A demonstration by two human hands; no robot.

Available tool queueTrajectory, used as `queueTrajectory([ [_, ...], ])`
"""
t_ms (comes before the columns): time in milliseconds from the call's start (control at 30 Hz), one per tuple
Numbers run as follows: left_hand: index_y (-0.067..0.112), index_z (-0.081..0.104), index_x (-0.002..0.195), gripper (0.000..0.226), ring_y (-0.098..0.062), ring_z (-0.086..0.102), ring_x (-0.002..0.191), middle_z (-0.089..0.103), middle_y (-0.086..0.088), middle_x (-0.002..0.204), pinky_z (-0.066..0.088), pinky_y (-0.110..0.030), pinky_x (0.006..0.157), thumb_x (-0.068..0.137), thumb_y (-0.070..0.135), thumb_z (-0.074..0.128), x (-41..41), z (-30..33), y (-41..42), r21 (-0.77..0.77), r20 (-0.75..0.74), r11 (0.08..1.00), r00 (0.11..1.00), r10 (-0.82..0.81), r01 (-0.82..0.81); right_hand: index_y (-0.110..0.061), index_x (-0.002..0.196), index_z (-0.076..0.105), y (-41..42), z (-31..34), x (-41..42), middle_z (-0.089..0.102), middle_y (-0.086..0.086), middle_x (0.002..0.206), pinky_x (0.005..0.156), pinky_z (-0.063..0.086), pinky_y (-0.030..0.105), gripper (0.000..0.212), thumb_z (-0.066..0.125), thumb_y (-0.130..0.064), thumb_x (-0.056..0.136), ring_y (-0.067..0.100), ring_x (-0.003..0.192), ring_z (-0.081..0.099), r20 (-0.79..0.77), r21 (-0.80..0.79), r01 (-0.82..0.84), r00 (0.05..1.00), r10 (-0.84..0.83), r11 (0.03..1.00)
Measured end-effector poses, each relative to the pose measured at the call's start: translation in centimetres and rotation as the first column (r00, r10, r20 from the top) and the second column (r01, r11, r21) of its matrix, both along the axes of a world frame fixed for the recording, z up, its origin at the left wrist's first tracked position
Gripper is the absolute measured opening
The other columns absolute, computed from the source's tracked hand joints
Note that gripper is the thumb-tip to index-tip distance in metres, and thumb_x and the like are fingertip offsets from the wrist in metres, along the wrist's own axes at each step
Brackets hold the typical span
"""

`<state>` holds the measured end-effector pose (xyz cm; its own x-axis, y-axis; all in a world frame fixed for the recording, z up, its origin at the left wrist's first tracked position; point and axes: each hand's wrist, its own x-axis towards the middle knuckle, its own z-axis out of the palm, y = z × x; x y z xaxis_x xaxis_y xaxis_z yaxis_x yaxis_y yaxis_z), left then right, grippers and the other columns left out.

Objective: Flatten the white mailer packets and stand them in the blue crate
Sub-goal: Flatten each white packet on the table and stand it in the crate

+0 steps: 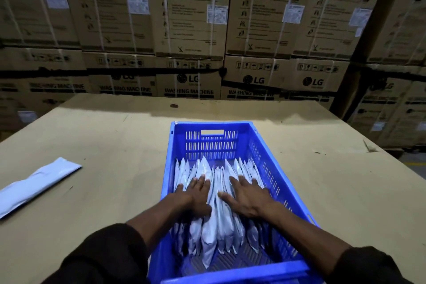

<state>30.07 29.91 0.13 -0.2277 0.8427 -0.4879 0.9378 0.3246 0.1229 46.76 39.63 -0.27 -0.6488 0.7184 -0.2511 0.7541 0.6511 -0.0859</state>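
Note:
A blue slotted crate (272,159) stands on the table in front of me. Several white mailer packets (219,226) stand on edge inside it, packed side by side across its width. My left hand (196,196) lies flat on the tops of the left packets, fingers straight and spread. My right hand (249,196) presses flat on the right packets in the same way. One more white mailer packet (39,182) lies flat on the table far to the left, apart from both hands.
The crate sits on a brown cardboard-covered table (115,136). Behind the table's far edge rises a wall of stacked washing machine cartons (189,30). More cartons (396,99) stand at the right, past the table's corner.

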Motion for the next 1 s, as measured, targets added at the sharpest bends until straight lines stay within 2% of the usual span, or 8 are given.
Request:
queueTrajectory([
  [100,0.019,-0.017,0.162,0.081,-0.026,-0.019,0.157,-0.027,-0.002,0.168,-0.004,-0.057,0.125,0.108,0.043,0.038,0.1,-0.8,-0.7,0.02,-0.115,1.0,0.993,-0.014,0.016,-0.029,0.158,0.009,-0.8,-0.4,-0.7,0.004,0.01,0.167,0.109,0.018,0.072,0.091,0.028,-0.083,0.087,0.048,0.148,0.009,0.132,0.074,-0.06,0.99,0.05,0.995],
  [200,0.015,-0.007,0.164,0.078,-0.036,-0.015,0.157,-0.016,-0.008,0.171,0.002,-0.057,0.125,0.107,0.056,0.028,0.2,-0.9,-1.1,0.04,-0.31,0.999,0.951,-0.008,0.021,-0.023,0.155,0.019,-0.8,-0.7,-0.9,0.014,0.014,0.163,0.105,0.027,0.07,0.077,0.032,-0.068,0.094,0.05,0.142,0.02,0.141,0.174,-0.049,0.99,0.024,0.984],
  [267,0.011,-0.003,0.164,0.082,-0.041,-0.013,0.156,-0.01,-0.012,0.172,0.003,-0.057,0.125,0.106,0.062,0.023,0.2,-0.5,-1.2,0.039,-0.38,0.999,0.925,0.017,-0.003,-0.019,0.151,0.024,-0.8,-0.7,-0.8,0.022,0.014,0.16,0.103,0.032,0.067,0.069,0.034,-0.061,0.097,0.048,0.137,0.029,0.129,0.202,-0.037,0.992,0.011,0.979],
  [400,0.007,-0.004,0.163,0.097,-0.036,-0.017,0.156,-0.012,-0.019,0.17,-0.002,-0.057,0.126,0.1,0.072,0.029,1.3,0.4,-1.8,-0.029,-0.271,0.999,0.962,0.028,-0.038,-0.016,0.149,0.025,-0.7,-0.8,-0.7,0.026,0.015,0.155,0.098,0.037,0.065,0.064,0.037,-0.054,0.098,0.049,0.132,0.034,0.132,0.21,-0.057,0.991,0.029,0.976],
  [600,0.019,-0.007,0.164,0.099,-0.045,-0.017,0.154,-0.013,-0.021,0.17,-0.006,-0.065,0.122,0.095,0.079,0.032,3.2,0.0,-3.3,-0.097,-0.212,0.995,0.977,0.009,-0.03,-0.022,0.156,0.01,0.6,-1.4,-0.6,0.02,0.01,0.161,0.095,0.045,0.061,0.061,0.032,-0.042,0.104,0.051,0.134,0.033,0.107,0.187,-0.188,0.98,0.17,0.964],
  [800,0.012,0.008,0.164,0.094,-0.048,-0.004,0.155,0.005,-0.023,0.169,0.004,-0.065,0.122,0.098,0.073,0.036,4.2,-0.1,-4.0,0.009,-0.235,0.999,0.971,0.032,-0.031,-0.024,0.154,0.012,1.0,-1.6,-0.7,0.023,0.008,0.158,0.092,0.047,0.061,0.055,0.028,-0.043,0.105,0.051,0.129,0.038,0.076,0.17,-0.23,0.972,0.22,0.958],
  [933,0.014,0.012,0.164,0.085,-0.047,-0.005,0.155,0.008,-0.022,0.17,-0.002,-0.065,0.121,0.102,0.069,0.029,4.3,1.1,-4.1,0.114,-0.301,0.993,0.951,0.071,-0.038,-0.03,0.154,0.016,0.4,-0.1,-0.5,0.013,0.002,0.164,0.105,0.032,0.069,0.055,0.023,-0.053,0.105,0.05,0.145,0.017,-0.002,0.143,-0.119,0.993,0.121,0.983],
  [1000,0.013,0.011,0.163,0.08,-0.044,-0.009,0.156,0.004,-0.019,0.171,-0.005,-0.064,0.122,0.104,0.063,0.031,3.8,1.9,-4.2,0.255,-0.358,0.967,0.929,0.093,0.001,-0.03,0.155,0.019,-0.3,1.3,-0.8,0.014,0.0,0.166,0.11,0.027,0.066,0.059,0.019,-0.057,0.104,0.043,0.15,0.012,-0.097,0.251,-0.07,0.991,0.097,0.966],
])
